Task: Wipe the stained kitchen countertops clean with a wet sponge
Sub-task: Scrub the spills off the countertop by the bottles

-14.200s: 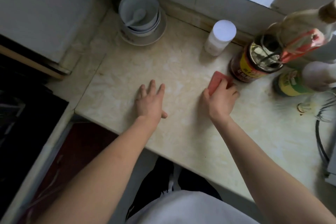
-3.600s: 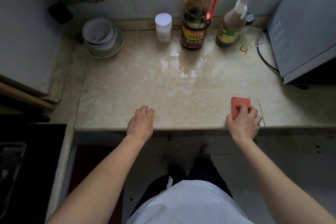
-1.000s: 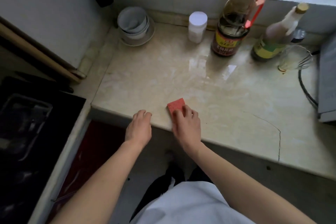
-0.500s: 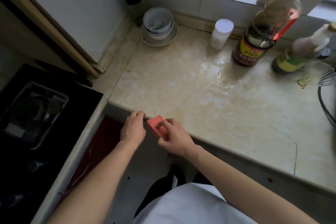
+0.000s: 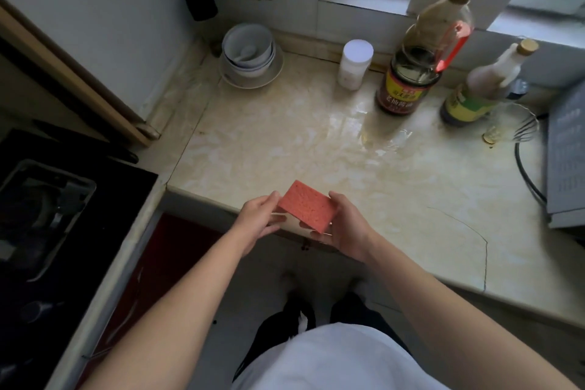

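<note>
The red sponge (image 5: 306,206) is held at centre frame, above the countertop (image 5: 285,142) edge (wet sheen behind), pinched between left hand (image 5: 258,220) and right hand (image 5: 343,228).

Large dark soy sauce bottle (image 5: 414,73), back edge of the countertop (image 5: 285,149): red-and-yellow label with Chinese characters, lower line reading 老抽酱油 | smaller bottle (image 5: 474,95) toward the back right corner: green-and-yellow label, print too blurred to read | no other legible text
</note>
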Demonstrator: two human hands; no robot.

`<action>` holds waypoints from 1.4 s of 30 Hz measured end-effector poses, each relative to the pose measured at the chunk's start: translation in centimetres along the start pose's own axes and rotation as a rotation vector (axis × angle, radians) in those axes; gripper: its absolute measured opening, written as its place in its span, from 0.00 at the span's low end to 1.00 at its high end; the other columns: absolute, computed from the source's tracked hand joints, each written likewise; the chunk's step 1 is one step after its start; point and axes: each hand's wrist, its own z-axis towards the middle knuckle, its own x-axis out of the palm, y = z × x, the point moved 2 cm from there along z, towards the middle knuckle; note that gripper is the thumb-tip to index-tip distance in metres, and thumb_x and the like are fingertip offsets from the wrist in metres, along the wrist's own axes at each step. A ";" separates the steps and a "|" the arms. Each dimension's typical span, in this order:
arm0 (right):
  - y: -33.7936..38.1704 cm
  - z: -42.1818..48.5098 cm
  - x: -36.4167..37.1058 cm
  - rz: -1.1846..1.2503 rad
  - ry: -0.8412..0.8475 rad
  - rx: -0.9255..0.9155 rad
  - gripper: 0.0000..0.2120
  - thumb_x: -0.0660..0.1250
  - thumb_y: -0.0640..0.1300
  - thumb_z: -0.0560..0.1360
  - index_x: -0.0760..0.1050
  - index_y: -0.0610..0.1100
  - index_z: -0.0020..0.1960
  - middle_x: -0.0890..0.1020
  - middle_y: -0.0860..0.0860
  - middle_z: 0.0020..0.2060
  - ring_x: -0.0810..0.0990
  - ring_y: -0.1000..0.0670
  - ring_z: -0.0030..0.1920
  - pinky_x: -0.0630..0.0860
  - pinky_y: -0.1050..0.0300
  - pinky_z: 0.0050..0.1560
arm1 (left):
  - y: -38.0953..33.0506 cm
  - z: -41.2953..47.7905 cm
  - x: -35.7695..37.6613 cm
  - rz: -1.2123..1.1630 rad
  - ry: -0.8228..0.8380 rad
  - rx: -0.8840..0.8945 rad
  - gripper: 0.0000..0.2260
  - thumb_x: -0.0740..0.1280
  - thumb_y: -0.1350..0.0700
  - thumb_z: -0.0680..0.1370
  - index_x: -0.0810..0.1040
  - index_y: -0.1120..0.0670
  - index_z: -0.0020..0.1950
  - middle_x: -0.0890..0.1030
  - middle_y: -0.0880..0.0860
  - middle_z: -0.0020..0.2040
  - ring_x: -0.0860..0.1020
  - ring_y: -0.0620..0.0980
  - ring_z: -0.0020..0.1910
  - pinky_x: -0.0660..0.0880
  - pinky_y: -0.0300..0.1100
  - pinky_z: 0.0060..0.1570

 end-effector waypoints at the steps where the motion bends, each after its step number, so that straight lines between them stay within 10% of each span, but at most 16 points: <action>1: 0.3 -0.2 -0.6 0.008 0.006 -0.003 0.23 0.54 0.59 0.83 0.72 0.45 0.68 0.82 0.42 0.56 0.84 0.41 0.56 0.79 0.52 0.45 | -0.1 0.0 0.8 -0.003 0.018 0.007 0.13 0.63 0.49 0.82 0.80 0.57 0.58 0.84 0.53 0.53 0.83 0.52 0.52 0.81 0.45 0.53; 10: 1.8 -2.3 -6.3 -0.123 -0.208 -0.162 0.12 0.64 0.50 0.82 0.77 0.46 0.61 0.80 0.45 0.58 0.81 0.45 0.56 0.83 0.47 0.51 | -1.1 0.7 6.8 0.093 0.075 0.059 0.07 0.69 0.59 0.79 0.80 0.61 0.54 0.82 0.55 0.46 0.81 0.51 0.43 0.81 0.43 0.46; 18: 3.0 -4.2 -13.0 -0.961 -0.519 -0.542 0.29 0.70 0.54 0.74 0.70 0.47 0.72 0.73 0.49 0.63 0.74 0.51 0.61 0.74 0.53 0.65 | -0.1 1.1 14.2 0.224 0.161 -0.012 0.06 0.71 0.59 0.78 0.76 0.58 0.51 0.83 0.56 0.42 0.81 0.52 0.42 0.80 0.50 0.52; 24: 3.6 -5.9 -16.2 -1.487 -0.656 -0.645 0.32 0.63 0.70 0.66 0.73 0.51 0.62 0.75 0.51 0.56 0.72 0.47 0.57 0.76 0.50 0.54 | -0.5 1.3 18.4 0.332 0.148 0.007 0.03 0.68 0.62 0.77 0.75 0.59 0.49 0.81 0.59 0.40 0.79 0.53 0.38 0.80 0.46 0.43; 32: 3.6 -5.0 -16.8 -1.480 -0.521 -0.794 0.38 0.69 0.55 0.71 0.60 0.53 0.78 0.69 0.47 0.71 0.71 0.43 0.66 0.73 0.47 0.62 | -2.3 1.4 21.3 0.310 0.245 0.037 0.04 0.69 0.62 0.78 0.78 0.60 0.51 0.80 0.59 0.44 0.81 0.54 0.42 0.79 0.52 0.54; 42: 9.8 -4.4 -23.5 -1.220 -1.075 -0.644 0.32 0.71 0.56 0.70 0.68 0.50 0.71 0.72 0.44 0.62 0.73 0.40 0.57 0.74 0.44 0.53 | -2.3 3.5 19.8 0.879 -0.035 0.296 0.08 0.64 0.56 0.79 0.77 0.52 0.58 0.79 0.49 0.54 0.78 0.48 0.50 0.74 0.42 0.53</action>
